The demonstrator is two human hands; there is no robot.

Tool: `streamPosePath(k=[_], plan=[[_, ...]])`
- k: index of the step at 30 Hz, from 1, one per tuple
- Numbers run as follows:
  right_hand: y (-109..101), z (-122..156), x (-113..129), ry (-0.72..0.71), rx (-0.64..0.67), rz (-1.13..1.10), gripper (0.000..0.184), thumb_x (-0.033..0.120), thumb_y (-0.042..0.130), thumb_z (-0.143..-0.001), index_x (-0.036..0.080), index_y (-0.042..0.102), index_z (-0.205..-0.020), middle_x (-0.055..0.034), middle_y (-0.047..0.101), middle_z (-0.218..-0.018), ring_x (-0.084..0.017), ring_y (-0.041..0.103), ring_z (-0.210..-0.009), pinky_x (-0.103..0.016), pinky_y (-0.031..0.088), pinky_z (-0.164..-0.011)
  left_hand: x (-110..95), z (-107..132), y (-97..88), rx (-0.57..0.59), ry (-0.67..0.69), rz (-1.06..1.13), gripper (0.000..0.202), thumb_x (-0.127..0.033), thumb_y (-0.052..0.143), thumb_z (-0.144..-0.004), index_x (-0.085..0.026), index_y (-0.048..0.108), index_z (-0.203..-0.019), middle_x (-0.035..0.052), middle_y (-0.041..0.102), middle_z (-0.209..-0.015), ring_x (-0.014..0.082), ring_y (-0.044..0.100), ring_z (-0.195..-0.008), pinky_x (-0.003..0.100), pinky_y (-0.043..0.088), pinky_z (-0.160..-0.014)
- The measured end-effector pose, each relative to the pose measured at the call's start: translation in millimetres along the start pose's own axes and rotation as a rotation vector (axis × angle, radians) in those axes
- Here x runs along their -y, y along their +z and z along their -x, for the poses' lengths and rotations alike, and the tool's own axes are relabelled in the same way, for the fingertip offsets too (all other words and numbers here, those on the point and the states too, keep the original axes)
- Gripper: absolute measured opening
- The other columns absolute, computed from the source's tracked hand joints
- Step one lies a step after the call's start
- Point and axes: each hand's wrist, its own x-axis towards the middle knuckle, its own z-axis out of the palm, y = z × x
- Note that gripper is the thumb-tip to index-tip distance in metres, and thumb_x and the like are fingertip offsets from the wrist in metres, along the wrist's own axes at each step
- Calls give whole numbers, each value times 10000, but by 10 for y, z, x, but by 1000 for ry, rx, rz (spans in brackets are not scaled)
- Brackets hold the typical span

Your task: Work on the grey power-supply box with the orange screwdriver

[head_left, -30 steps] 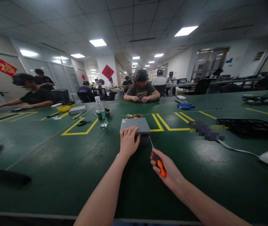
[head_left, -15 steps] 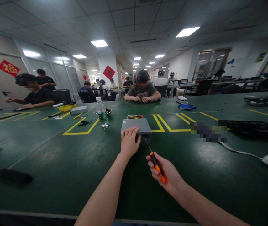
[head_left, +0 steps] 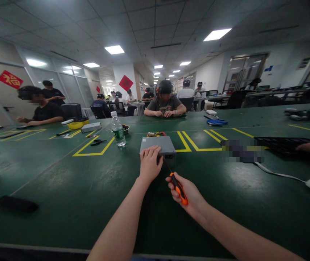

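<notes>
Grey box mid-frame, held down for the screwdriver.
Left hand clasps its near edge against the table; right hand, lower centre of the frame, grips the screwdriver. Whether the tip touches is unclear; good work probably wants it square to the near face, pressed firmly, angled away from the left thumb.

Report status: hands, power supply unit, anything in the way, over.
Left hand resting on grey power supply unit. Right hand gripping orange-and-black screwdriver, tip by unit's near face, contact unclear. Water bottle upright to the left, apart from both hands.
</notes>
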Motion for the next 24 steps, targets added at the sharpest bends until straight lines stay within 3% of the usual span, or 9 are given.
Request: streamPosePath(k=[24], plan=[[21,-3,-29,-12,15,-10,308,290,375,-907,94,562,-762,11,475,-531,-36,386,-354,-135,259,-312,10,8,20,-5,-3,0,327,-252,501,-821,-245,500,-1148,29,545,-1226,199,446,-1150,380,259,-1002]])
